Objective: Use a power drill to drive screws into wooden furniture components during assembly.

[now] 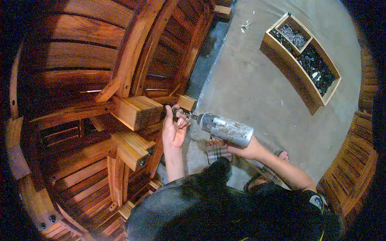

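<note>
My right hand [244, 151] grips a worn grey impact driver [227, 129] by its handle. The driver lies level, its nose toward my left hand [175, 131]. That hand is palm up beside the wooden furniture frame, fingers curled around something small and dark at the driver's tip; I cannot make out what it is. Just left of it are the cut ends of a stacked wooden block [149, 113]. A second block [132, 149] with a dark bolt end sits below it.
Slatted wooden furniture [86, 52] fills the left side. On the concrete floor [241, 80] at the upper right stands a wooden box [290, 60] of small metal hardware in two compartments. Small scraps [245, 26] lie left of it. More slatted wood [352, 160] stands at the right edge.
</note>
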`<action>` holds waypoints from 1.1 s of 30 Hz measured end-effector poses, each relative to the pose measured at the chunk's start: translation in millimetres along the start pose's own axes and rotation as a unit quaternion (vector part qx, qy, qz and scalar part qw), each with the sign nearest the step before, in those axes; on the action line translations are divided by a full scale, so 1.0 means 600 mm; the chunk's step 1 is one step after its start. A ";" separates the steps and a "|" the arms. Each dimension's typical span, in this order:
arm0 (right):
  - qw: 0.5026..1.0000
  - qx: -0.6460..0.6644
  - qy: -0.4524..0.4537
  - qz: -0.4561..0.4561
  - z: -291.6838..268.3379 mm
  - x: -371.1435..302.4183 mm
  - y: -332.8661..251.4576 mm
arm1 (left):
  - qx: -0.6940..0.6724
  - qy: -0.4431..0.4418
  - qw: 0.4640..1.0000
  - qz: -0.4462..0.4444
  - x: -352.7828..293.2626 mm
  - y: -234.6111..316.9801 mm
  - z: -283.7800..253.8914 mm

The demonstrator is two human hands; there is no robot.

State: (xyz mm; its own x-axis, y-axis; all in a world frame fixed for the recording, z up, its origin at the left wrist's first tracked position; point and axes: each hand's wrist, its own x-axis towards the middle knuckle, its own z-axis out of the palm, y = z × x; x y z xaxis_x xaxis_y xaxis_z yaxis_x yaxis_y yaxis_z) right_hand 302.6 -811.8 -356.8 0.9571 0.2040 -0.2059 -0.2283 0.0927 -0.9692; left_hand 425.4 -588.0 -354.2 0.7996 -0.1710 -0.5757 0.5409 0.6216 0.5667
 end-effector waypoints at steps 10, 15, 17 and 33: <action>0.999 -0.033 -0.013 -0.037 -0.018 -0.007 0.025 | 0.071 0.011 0.997 0.014 -0.022 -0.006 0.039; 0.998 -0.048 0.000 -0.043 -0.012 -0.001 0.025 | 0.098 0.031 0.994 0.029 -0.027 -0.003 0.054; 0.997 -0.051 -0.007 -0.049 -0.015 0.000 0.021 | 0.112 0.034 0.992 0.038 -0.026 -0.002 0.053; 0.998 -0.058 -0.003 -0.032 -0.016 -0.005 0.025 | 0.115 0.082 0.989 0.043 -0.030 -0.010 0.081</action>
State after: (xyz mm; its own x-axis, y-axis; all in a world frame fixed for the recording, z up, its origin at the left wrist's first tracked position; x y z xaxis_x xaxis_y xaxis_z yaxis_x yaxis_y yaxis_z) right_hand 297.9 -820.4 -371.8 0.9682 0.2062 -0.1418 -0.1432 -0.0083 -0.9897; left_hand 420.5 -625.7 -318.8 0.8026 0.0135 -0.5963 0.5324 0.4347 0.7264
